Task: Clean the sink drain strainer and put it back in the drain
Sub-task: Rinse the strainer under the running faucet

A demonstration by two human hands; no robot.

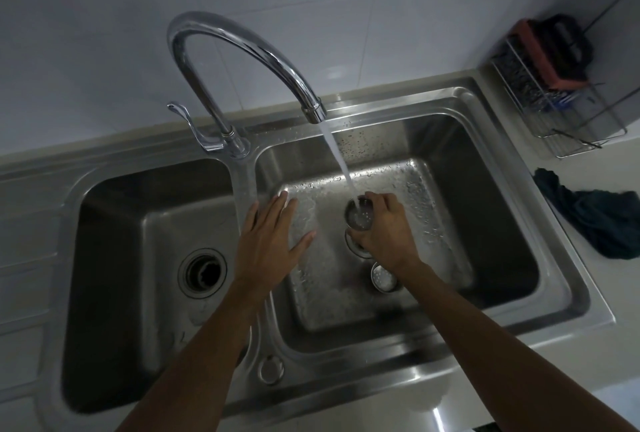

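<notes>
Strainer (360, 213) under running water (steel sink (502, 161))

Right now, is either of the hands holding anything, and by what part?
The right hand grips the drain strainer by its rim and side under the running water. The left hand is open and holds nothing.

You've got the faucet (242, 61) behind the divider btwn L basin (114, 258) w/ open drain (202, 273) and R basin (485, 224), strainer (359, 213) under its stream, 2nd strainer (383, 277) nearer you, rack (561, 109) and cloth (595, 213) on the table (588, 168) at R.
</notes>
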